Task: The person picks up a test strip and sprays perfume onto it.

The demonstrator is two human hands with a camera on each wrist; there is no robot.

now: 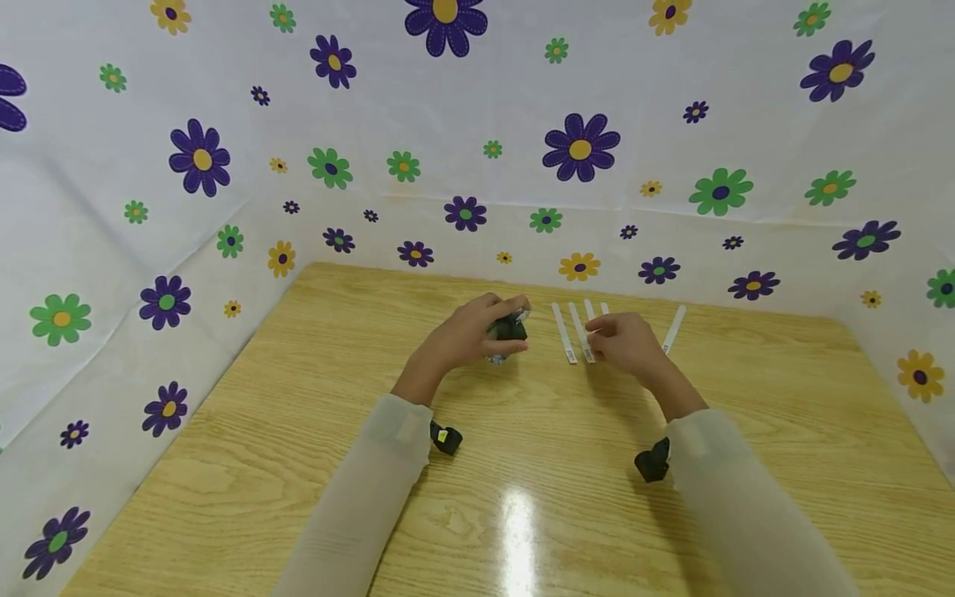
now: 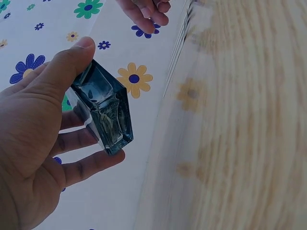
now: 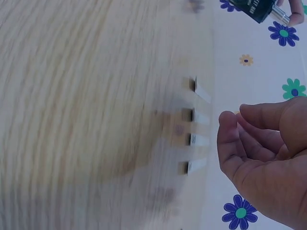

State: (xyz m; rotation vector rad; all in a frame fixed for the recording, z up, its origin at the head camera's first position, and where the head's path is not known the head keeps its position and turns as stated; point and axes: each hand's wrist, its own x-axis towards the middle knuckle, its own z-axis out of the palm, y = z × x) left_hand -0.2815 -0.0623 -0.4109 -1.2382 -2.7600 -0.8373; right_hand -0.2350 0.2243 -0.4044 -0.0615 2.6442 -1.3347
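Observation:
My left hand (image 1: pixel 477 327) grips a dark glass perfume bottle (image 1: pixel 511 328) with a silver spray neck, held tilted above the table. In the left wrist view, the thick blue-tinted base of the bottle (image 2: pixel 110 112) faces the camera. The bottle (image 3: pixel 258 6) also shows its dark labelled side in the right wrist view. Loosely curled, my right hand (image 1: pixel 625 344) hovers over white paper test strips (image 1: pixel 564 334), and nothing shows between its thumb and fingers. It partly hides some strips. Another strip (image 1: pixel 675 328) lies apart, to the right of that hand.
The wooden table (image 1: pixel 537 464) runs back to a white flower-printed cloth (image 1: pixel 515 99) that hangs behind and along the left side. Black wrist cameras (image 1: pixel 446 437) sit below both sleeves. Glare marks the tabletop's near middle.

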